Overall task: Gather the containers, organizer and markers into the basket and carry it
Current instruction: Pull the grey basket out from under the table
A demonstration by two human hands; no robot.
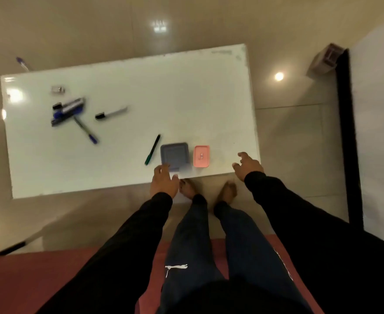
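The person stands at the near long edge of a white table (pixel 186 91), both arms in black sleeves reaching forward over it.

Left hand (pixel 164 181): positioned at the near edge of the table, fingers extended and loosely spread, holding nothing. Its fingertips lie at the near corner of the blue container (pixel 174 155); motion blur there prevents confirming whether they touch it.

Right hand (pixel 247 165): positioned over the near right corner of the table, fingers relaxed and slightly curled, holding nothing. It is apart from the pink container (pixel 201 155).

Container positions: the blue container and the pink container sit side by side near the near edge, blue to the left, pink to the right, with a narrow gap between them.

Marker positions:
- A green marker (pixel 152 149) lies just left of the blue container, angled away from the near edge.
- A black-capped marker (pixel 111 113) lies alone toward the table's middle left.
- A cluster of markers (pixel 67 109) lies at the far left of the table, with a blue pen (pixel 85 130) extending from it toward the near edge.
- A small clear object (pixel 58 89) lies beyond the cluster; its type cannot be determined.

Off-table items: another blue pen (pixel 22 63) lies on the tiled floor (pixel 288 137) beyond the table's far left corner. A red mat (pixel 27 284) covers the floor behind the person's bare feet (pixel 209 191).
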